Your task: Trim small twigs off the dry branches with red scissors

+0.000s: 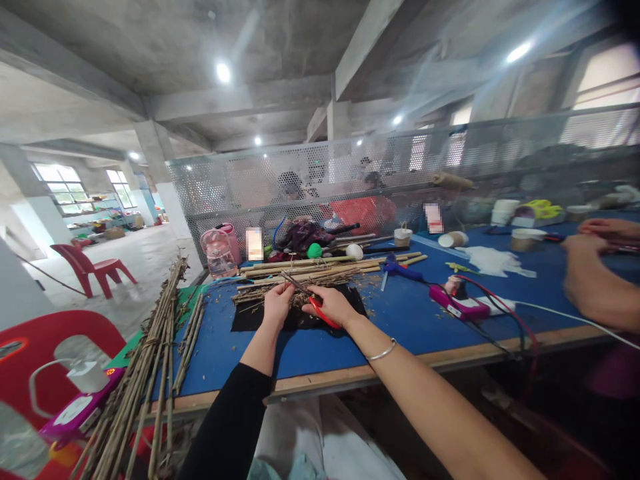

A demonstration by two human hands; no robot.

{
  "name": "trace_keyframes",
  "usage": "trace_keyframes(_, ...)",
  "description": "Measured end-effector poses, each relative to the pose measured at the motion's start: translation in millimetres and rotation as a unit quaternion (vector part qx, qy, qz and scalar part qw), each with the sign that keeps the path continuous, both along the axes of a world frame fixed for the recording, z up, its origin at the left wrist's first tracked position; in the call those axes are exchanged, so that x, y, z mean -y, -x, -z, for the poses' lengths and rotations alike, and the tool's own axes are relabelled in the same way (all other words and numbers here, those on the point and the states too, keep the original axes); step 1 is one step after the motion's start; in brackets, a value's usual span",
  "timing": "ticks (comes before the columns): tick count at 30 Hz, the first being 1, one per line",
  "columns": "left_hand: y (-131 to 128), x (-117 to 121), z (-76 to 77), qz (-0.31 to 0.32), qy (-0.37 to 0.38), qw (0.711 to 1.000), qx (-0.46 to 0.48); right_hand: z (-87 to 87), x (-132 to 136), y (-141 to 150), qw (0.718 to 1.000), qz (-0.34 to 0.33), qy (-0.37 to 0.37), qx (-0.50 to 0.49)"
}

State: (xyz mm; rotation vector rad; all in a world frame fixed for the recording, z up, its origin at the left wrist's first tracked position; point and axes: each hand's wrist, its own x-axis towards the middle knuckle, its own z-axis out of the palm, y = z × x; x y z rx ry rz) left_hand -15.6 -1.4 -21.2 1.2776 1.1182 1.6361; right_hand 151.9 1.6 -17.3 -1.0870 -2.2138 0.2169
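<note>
My right hand (331, 307) is closed around red-handled scissors (323, 312). Their metal blades point up and left toward my left hand (278, 303), whose thumb and fingers are pinched together. What lies between those fingertips is too small to make out. Both hands are above a black cloth (255, 319) on the blue tabletop. Thin dry twigs (249, 297) and brown scraps lie on and behind the cloth. Just beyond them, several pale cut sticks (367, 265) lie crosswise.
Long bundled stalks (153, 340) lean over the table's left end. To the right are a blue glue gun (400, 269), a purple power strip (457, 303) with cables, and a co-worker's arm (593, 273). A perforated metal screen (230, 193) stands behind a pink bottle (220, 253).
</note>
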Motion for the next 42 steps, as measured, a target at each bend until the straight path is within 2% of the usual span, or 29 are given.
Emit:
trace_keyframes(6,0,4,-2.8,-0.008,0.020,1.000,0.002,0.8,-2,0,0.999,-0.021,0.009,-0.031)
trace_keyframes(12,-4,9,-8.5,0.034,0.081,0.994,0.064,-0.9,-1,0,0.998,-0.035,0.019,-0.047)
trace_keyframes(19,-2,8,-8.5,0.042,0.105,0.988,0.105,-1.9,0,0,0.999,0.029,-0.002,-0.029)
trace_keyframes(23,-2,5,-3.8,0.053,0.093,0.990,0.089,-0.8,0,-1,0.999,0.031,0.004,-0.009)
trace_keyframes(29,-1,4,-1.6,0.028,0.079,0.996,0.031,-1.4,1,-1,1.000,-0.006,-0.012,0.000)
trace_keyframes(33,-1,5,-2.7,0.018,0.074,0.997,0.011,-1.9,0,-1,1.000,0.000,-0.013,0.002)
trace_keyframes(42,0,5,-4.2,-0.048,0.049,0.997,-0.019,-4.5,4,-2,1.000,0.000,-0.027,-0.008)
